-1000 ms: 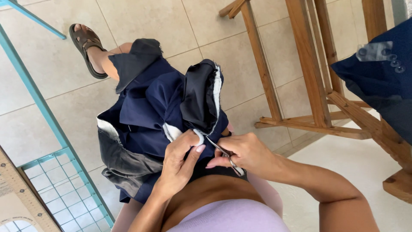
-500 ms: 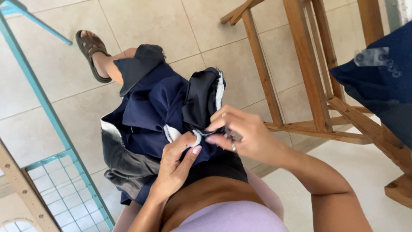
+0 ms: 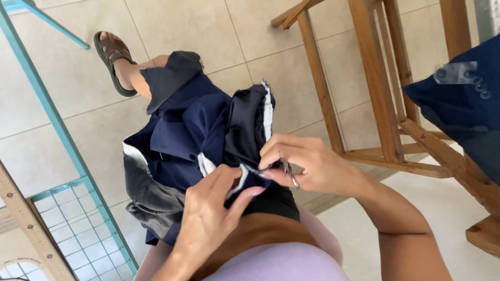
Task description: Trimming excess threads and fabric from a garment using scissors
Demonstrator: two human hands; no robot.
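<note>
Two hands on a navy garment (image 3: 182, 130) draped over the lap. Left hand (image 3: 213, 208) pinches a white seam edge taut; right hand (image 3: 302, 161), at its 2 o'clock, grips small snips (image 3: 288, 174), probably on a thread there.

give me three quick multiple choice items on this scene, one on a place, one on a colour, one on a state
1. Where does the navy garment lie?
A. on the person's lap
B. flat on the floor
C. over the wooden frame

2. What colour is the metal frame at left?
A. red
B. teal
C. black

3. What is the right hand doing?
A. resting open on the tiles
B. pinching small metal snips at the fabric
C. gripping the sandal

Answers: 1 A, it drapes over the legs. 2 B, its bars are teal. 3 B, fingers close on the snips beside the left hand, which pinches a white edge.
</note>
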